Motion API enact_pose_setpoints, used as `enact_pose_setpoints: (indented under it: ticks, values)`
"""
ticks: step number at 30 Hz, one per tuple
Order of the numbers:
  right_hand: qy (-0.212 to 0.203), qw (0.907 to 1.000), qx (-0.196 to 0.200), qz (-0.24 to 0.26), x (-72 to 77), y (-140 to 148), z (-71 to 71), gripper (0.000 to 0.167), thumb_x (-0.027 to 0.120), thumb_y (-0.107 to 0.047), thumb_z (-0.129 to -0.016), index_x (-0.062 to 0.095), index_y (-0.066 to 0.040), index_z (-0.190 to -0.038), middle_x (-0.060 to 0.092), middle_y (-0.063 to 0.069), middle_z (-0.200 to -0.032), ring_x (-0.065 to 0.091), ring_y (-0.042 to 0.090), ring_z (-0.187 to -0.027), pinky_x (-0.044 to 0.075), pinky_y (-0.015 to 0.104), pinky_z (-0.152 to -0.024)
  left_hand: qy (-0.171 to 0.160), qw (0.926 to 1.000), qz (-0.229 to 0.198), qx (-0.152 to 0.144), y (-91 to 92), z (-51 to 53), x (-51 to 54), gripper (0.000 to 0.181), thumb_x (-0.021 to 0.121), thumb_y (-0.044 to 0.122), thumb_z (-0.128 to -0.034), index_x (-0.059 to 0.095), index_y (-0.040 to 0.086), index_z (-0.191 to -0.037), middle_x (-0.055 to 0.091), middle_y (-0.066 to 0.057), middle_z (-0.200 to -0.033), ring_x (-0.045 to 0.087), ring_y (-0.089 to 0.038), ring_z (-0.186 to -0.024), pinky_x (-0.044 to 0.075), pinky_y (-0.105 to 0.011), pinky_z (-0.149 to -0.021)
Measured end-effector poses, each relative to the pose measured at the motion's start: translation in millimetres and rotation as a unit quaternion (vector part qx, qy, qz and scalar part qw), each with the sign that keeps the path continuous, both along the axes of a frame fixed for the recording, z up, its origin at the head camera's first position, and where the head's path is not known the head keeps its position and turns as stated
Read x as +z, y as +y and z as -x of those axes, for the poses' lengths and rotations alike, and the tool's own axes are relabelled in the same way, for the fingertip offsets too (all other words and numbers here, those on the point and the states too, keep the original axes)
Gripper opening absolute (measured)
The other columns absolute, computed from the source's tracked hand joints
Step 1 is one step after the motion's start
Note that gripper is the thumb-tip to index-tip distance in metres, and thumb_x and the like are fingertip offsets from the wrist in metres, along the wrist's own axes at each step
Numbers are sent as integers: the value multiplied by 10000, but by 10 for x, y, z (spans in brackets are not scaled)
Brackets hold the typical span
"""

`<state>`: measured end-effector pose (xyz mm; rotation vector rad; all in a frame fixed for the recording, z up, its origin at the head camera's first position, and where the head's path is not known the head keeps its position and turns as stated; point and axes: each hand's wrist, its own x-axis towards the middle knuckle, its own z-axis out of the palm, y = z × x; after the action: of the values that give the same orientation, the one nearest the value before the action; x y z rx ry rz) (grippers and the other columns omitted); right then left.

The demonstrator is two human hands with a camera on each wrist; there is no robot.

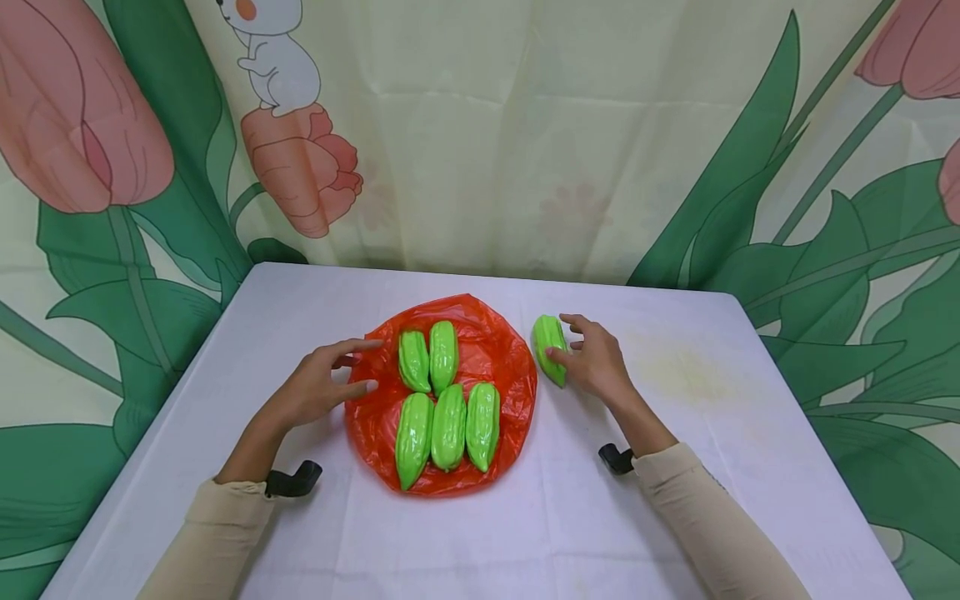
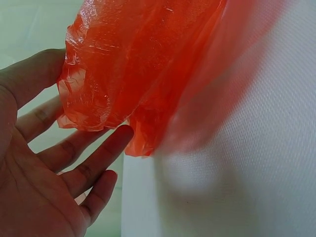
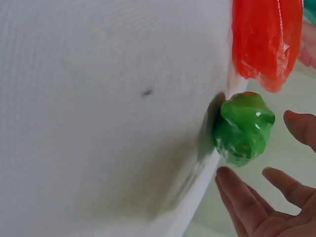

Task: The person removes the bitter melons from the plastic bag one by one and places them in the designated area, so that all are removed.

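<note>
Green fruit (image 1: pixel 550 346) and red plastic (image 1: pixel 504 346) lie by right and left hands (image 1: pixel 597 360) (image 1: pixel 317 387), fingers apart.

You get even head-view light, glints on the glossy, ridged, oblong green pieces (image 1: pixel 448 429) at centre, soft shadows lower right.

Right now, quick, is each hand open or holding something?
Left hand: open, fingers at the red plastic's edge.
Right hand: open beside the lone green vegetable, not gripping it.
</note>
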<state>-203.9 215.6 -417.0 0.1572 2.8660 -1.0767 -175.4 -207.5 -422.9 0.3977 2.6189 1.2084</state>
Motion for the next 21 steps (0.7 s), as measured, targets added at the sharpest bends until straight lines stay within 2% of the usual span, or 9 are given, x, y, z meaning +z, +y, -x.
enact_pose_setpoints:
  ticks: [5,11,21]
  values:
    - [454,9989,4,-62,60,-30,-10,717,775,-252,-973,460,-139,-1607,535,237,-1553,594,466,-1360,576,586,-1055,33,10000,-24,-32,-2,1,2,641,792,243,-966,546,150,-1551,498,-230,-1596,504,-520,-1404,587,-618,-1021]
    - [871,9962,82,25,147,-148,-22,735,791,-242,-963,455,-145,-1610,544,236,-1530,590,461,-1367,562,578,-1080,8,10000,-45,-28,-11,2,6,636,790,251,-968,548,155,-1549,500,-223,-1598,501,-517,-1407,594,-607,-1015]
    - [1159,9917,321,458,258,-398,-67,738,817,-246,-940,481,-151,-1590,558,173,-1514,578,400,-1400,549,532,-1116,-16,10000,-50,-12,-12,-6,25,627,783,226,-972,549,154,-1549,506,-218,-1593,503,-512,-1407,620,-566,-985]
